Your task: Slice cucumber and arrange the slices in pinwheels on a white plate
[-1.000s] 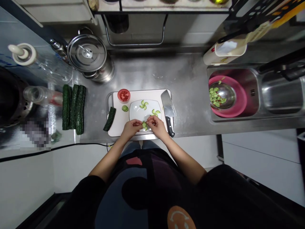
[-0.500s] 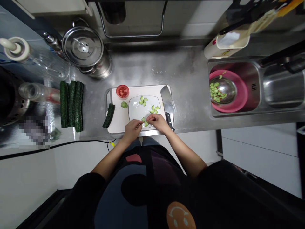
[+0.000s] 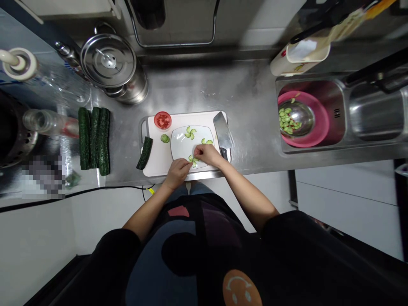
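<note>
A group of cucumber slices (image 3: 194, 162) is placed at the front edge of the plate (image 3: 182, 148), near the worktop's (image 3: 251, 110) front edge. The left hand (image 3: 177, 173) and right hand (image 3: 208, 154) are positioned beside it; finger closure cannot be determined.

Glossy plate (image 3: 182, 146) — rough cucumbers (image 3: 94, 138) — smooth metal counter (image 3: 251, 114).

Hands (image 3: 179, 172) over a white plate (image 3: 181, 146), cucumber slices (image 3: 190, 134) on it, cleaver (image 3: 223, 131) alongside
</note>
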A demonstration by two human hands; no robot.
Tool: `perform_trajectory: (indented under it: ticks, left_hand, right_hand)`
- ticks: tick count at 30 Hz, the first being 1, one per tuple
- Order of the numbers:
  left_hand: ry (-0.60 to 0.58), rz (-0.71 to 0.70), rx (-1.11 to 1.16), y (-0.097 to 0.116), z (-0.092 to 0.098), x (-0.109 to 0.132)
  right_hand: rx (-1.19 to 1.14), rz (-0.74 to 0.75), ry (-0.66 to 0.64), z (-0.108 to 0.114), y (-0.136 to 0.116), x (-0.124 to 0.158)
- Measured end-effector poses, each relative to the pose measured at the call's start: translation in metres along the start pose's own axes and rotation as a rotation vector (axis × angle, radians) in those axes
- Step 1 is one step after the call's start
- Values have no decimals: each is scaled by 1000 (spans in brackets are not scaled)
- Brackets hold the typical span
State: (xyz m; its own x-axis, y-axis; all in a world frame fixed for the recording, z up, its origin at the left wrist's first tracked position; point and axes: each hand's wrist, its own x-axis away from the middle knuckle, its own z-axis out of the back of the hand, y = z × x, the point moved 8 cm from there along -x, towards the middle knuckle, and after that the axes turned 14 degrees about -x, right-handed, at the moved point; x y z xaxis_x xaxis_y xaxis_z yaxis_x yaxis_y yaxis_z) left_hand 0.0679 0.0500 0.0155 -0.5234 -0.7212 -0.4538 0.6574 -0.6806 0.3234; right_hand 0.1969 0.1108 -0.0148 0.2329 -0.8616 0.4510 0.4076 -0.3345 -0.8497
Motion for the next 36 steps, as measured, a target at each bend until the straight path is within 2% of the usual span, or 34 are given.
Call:
perform_trajectory:
  ticks: [4,9,14,20,29,36]
  left_hand:
    - [-62,31,0,-2,-10,2]
    - [-50,10,-4,-2,-12,3]
    - [-112,12,-1,-4,-17,3]
    - [-143,-23,-4,-2,-16,2]
    - [-202,-10,-23,0,-17,3]
    - [-189,24,-19,0,-15,7]
  right_hand:
    - [80,26,-38,-4,-2,-3]
    - [177,62,-44,-5,-5,-3]
    - [244,53,-57,-7,-8,-1]
    - [340,51,-61,-11,-13,1]
    - [472,139,-119,-23,-17,4]
    - [454,217,-43,-17,-9,13]
